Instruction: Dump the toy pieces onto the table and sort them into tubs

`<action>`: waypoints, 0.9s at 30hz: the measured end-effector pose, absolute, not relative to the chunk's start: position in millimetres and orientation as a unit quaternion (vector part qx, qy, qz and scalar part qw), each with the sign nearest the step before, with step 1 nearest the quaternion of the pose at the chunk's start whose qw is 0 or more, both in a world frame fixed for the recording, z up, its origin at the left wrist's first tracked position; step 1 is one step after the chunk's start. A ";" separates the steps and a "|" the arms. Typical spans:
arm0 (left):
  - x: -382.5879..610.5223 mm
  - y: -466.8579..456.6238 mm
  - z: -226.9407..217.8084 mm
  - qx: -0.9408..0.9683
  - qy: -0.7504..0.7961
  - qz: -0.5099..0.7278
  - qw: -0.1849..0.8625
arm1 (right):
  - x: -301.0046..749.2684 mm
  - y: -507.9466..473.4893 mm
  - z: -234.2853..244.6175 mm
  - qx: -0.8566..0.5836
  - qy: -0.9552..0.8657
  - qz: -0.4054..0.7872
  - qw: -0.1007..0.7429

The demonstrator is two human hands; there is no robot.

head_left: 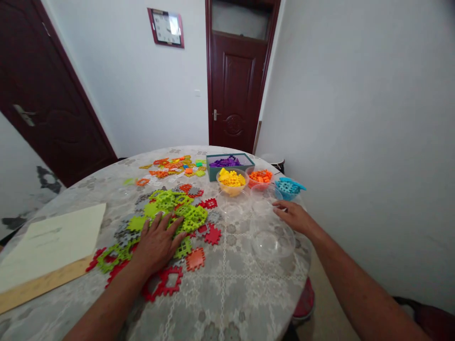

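My left hand (159,240) lies with its fingers spread on a heap of lime-green interlocking plastic pieces (192,215). Red pieces (212,234) and grey pieces (124,227) show around and beneath the heap. On the right, my right hand (293,216) has its thumb and fingers close together at the rim of a clear plastic bowl (273,241). That bowl has nothing in it. Just beyond the fingers stands another clear bowl (265,195). An orange-red square piece (195,259) lies right of my left wrist.
Behind stand a bowl of yellow pieces (232,180), a bowl of orange pieces (260,177), a bowl of blue pieces (287,187) and a green box (212,175) with purple pieces. Mixed pieces (174,166) lie far left. Paper (53,241) and a wooden strip (46,284) lie left.
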State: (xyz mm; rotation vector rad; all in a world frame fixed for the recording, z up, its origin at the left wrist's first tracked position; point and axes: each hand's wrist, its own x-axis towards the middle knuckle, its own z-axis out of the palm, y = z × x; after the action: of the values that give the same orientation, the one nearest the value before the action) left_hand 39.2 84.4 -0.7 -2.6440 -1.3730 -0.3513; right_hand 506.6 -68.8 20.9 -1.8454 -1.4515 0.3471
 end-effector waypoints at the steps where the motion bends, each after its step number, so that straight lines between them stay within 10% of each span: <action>1: 40.6 87.4 -1.0 -0.875 -0.465 -0.114 0.072 | 506.2 -69.6 22.0 -0.715 -0.568 0.143 0.382; 12: 37.8 69.6 -8.9 -0.868 -0.477 -0.088 0.107 | 553.1 -73.8 10.7 -0.838 -0.433 -0.093 0.319; 27: 62.1 70.0 -4.4 -0.900 -0.422 -0.103 0.044 | 586.6 -55.9 -1.4 -0.865 -0.451 -0.125 0.182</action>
State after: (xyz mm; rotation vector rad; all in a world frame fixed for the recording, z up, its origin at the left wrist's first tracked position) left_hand 62.1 70.0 -4.4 -2.7496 -1.2887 -0.3159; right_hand 586.6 -55.9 -1.4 -2.4405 -1.2732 -0.3519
